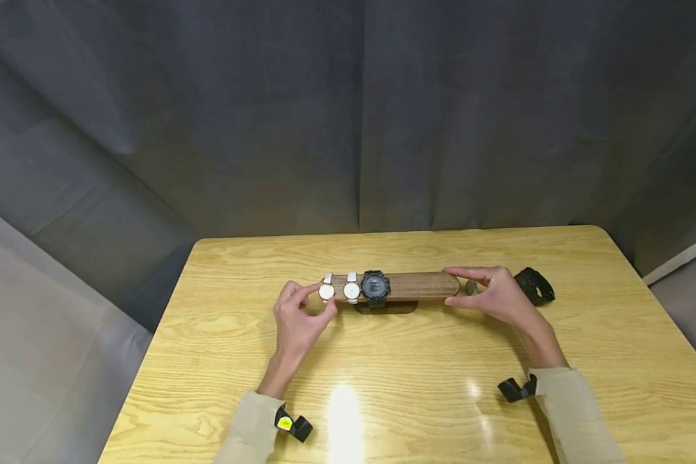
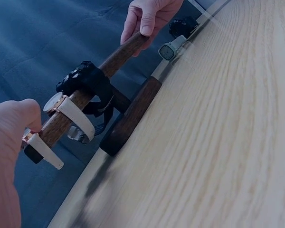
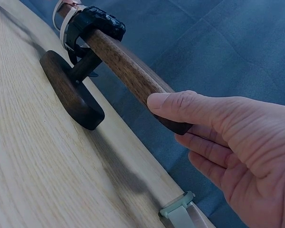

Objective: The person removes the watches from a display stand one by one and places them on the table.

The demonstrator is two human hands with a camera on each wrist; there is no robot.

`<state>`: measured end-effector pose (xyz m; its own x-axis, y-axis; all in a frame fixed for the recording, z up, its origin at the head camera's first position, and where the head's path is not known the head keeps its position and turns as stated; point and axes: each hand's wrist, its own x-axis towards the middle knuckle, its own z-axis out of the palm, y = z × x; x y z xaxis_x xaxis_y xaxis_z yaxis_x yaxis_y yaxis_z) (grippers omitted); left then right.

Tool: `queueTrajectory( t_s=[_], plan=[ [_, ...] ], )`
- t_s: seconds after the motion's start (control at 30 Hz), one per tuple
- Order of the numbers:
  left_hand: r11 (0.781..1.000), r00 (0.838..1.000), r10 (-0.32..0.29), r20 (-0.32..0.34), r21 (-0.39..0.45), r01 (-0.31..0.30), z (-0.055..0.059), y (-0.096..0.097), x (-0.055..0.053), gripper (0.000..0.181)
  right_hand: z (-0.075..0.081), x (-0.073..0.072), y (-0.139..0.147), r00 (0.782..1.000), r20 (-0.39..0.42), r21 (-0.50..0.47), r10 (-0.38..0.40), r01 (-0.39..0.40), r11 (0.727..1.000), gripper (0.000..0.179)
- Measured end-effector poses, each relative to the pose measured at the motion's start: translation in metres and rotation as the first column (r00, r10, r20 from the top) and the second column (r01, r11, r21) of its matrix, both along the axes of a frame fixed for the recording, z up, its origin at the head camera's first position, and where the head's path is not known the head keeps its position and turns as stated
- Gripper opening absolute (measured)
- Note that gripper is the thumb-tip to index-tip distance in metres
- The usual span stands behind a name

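A wooden watch stand (image 1: 423, 285) has a horizontal bar on a post above a dark base (image 1: 385, 308). My left hand (image 1: 298, 319) pinches the white-strapped watch (image 1: 327, 292) at the bar's left end between thumb and index finger. Beside it on the bar sit a second white-strapped watch (image 1: 352, 291) and a chunky black watch (image 1: 375, 287). At the other end, my right hand (image 1: 501, 296) grips the bar, its thumb (image 3: 166, 102) on the near side and fingers on the far side. The left watch's strap (image 2: 46, 152) hangs below the bar in the left wrist view.
A pale green watch (image 2: 167, 51) lies on the table beyond the stand's right end. Farther right is another black watch (image 1: 535, 287). The wooden table (image 1: 220, 335) ends at a dark curtain (image 1: 267, 129) behind the stand.
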<state>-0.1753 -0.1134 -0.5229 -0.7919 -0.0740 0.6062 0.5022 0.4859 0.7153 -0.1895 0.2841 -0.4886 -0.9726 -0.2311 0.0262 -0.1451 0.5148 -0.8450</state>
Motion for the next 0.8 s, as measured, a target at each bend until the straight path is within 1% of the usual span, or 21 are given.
queueTrajectory(
  t_s=[0.17,0.43,0.6,0.8],
  plan=[
    [1.0,1.0,0.014,0.004,0.003,-0.014,0.0,-0.004,-0.001,0.029,0.002,0.001,-0.002,1.0,0.002,-0.009,0.006,-0.006,1.0,0.059],
    [1.0,1.0,0.025,0.006,-0.005,-0.025,0.002,-0.007,-0.002,0.028,0.006,0.002,-0.004,0.999,0.031,-0.029,0.009,-0.008,1.0,0.06],
    [0.999,0.999,0.043,-0.004,-0.008,-0.043,0.002,-0.009,-0.003,0.027,0.005,0.002,-0.003,1.0,0.031,-0.012,0.005,-0.004,1.0,0.06],
    [0.998,0.998,0.055,0.011,-0.003,-0.055,0.004,-0.013,-0.004,0.027,0.006,0.002,-0.003,1.0,0.024,-0.01,0.003,-0.003,1.0,0.059]
  ],
)
